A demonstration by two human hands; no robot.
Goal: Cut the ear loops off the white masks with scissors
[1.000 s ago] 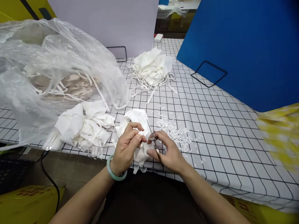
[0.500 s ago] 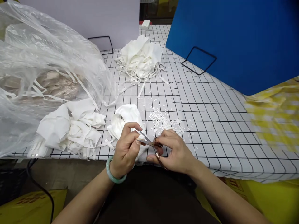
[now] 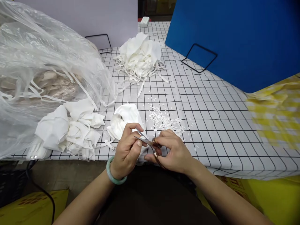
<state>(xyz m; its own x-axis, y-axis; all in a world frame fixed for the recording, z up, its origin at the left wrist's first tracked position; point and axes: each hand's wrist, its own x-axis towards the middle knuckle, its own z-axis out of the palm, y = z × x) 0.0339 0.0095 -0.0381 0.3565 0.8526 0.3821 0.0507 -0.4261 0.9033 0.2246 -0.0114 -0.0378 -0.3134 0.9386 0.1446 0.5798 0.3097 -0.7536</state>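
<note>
My left hand (image 3: 127, 150), with a green bangle (image 3: 112, 173) on the wrist, pinches part of a white fabric piece (image 3: 125, 120) at the table's near edge. My right hand (image 3: 172, 151) grips small scissors (image 3: 150, 144) whose blades point left toward my left fingertips. The blades are slightly apart, right at the pinched fabric. Just beyond my hands, small white clippings (image 3: 166, 122) lie scattered over the grid-patterned tablecloth (image 3: 211, 118).
A large clear plastic bag (image 3: 42, 72) with fabric strips fills the left. White fabric heaps lie near left (image 3: 70, 128) and at the back centre (image 3: 140, 56). A blue board (image 3: 234, 40) stands at the right, yellow checked cloth (image 3: 274, 115) beside it. A black cable (image 3: 44, 190) hangs below left.
The scissors swung from pointing upward to pointing left at my left fingertips. The camera tilted down slightly; both hands stay at the table edge.
</note>
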